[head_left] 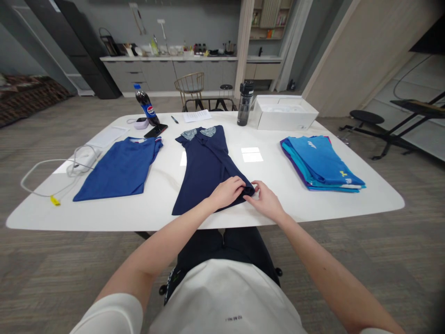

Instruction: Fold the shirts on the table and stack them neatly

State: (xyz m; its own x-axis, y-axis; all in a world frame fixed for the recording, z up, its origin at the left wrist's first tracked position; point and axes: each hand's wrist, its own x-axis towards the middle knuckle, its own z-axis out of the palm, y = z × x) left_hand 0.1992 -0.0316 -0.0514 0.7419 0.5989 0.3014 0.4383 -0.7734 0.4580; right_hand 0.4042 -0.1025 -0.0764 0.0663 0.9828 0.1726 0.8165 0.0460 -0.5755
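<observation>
A navy polo shirt (205, 169) with a patterned collar lies in front of me, its right side partly folded over the body. My left hand (227, 191) is closed on the shirt's lower right corner, fingers at the turned edge. On the other side of that corner my right hand (263, 199) pinches the hem between thumb and fingers. A blue T-shirt (120, 169) lies folded to the left. Off to the right sits a stack of folded shirts (321, 162) in blue, teal and purple.
Along the back of the white table (375, 199) stand a cola bottle (146, 105), a phone (156, 131), papers (197, 116), a dark water bottle (245, 104) and a white box (285, 113). A white cable (45, 162) loops over the left edge.
</observation>
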